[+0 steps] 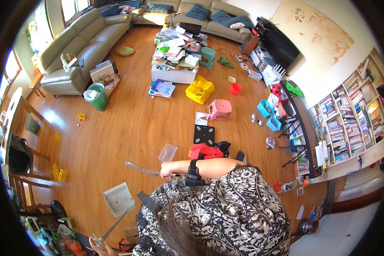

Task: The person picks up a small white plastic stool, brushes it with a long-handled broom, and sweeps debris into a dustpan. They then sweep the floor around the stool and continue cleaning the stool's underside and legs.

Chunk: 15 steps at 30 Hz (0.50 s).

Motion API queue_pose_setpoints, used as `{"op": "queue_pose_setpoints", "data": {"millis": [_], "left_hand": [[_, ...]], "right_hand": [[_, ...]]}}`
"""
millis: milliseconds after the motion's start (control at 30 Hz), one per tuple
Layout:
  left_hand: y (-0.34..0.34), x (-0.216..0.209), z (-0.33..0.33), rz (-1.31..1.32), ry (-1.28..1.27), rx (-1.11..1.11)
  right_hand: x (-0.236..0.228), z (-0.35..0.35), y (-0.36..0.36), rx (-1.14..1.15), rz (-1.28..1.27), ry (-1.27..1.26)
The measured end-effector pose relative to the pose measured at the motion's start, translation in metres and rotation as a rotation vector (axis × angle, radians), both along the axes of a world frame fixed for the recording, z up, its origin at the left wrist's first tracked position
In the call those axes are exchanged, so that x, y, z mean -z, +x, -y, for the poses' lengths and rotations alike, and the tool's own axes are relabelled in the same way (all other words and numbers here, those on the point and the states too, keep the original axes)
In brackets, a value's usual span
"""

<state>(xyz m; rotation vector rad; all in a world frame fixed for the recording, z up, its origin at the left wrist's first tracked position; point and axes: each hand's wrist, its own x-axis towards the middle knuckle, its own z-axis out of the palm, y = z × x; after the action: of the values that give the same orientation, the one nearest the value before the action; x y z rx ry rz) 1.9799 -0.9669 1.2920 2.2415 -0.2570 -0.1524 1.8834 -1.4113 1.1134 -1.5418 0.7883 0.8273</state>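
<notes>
The right hand (170, 167), forearm bent across the chest, has its fingers closed around a long grey broom handle (143, 170). The left hand (99, 246), low, grips a white long-handled dustpan (118, 199) above the wooden floor (128, 123).

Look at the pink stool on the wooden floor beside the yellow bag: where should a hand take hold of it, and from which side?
Judging by its pose, the pink stool stands upright with its flat seat on top and legs splayed below. Probably best to come from above and grip the seat's rim, fingers hooking under the edge between two legs. The yellow bag lies apart, so it should not obstruct.
</notes>
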Motion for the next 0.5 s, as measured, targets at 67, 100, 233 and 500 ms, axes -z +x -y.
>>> {"op": "queue_pose_setpoints", "data": {"millis": [67,100,233,500], "left_hand": [[0.045,-0.005,-0.001,-0.033,-0.016,0.039],[0.063,-0.007,-0.001,-0.020,-0.006,0.056],[0.126,-0.011,-0.007,-0.001,0.154,-0.016],[0.170,0.004,-0.096,-0.082,0.319,-0.222]], "right_hand": [[-0.008,-0.002,0.020,0.101,0.056,0.014],[-0.010,-0.003,0.031,0.147,0.072,0.003],[-0.004,-0.014,0.095,0.135,0.002,-0.056],[0.020,-0.067,0.254,-0.434,0.111,-0.283]]}}
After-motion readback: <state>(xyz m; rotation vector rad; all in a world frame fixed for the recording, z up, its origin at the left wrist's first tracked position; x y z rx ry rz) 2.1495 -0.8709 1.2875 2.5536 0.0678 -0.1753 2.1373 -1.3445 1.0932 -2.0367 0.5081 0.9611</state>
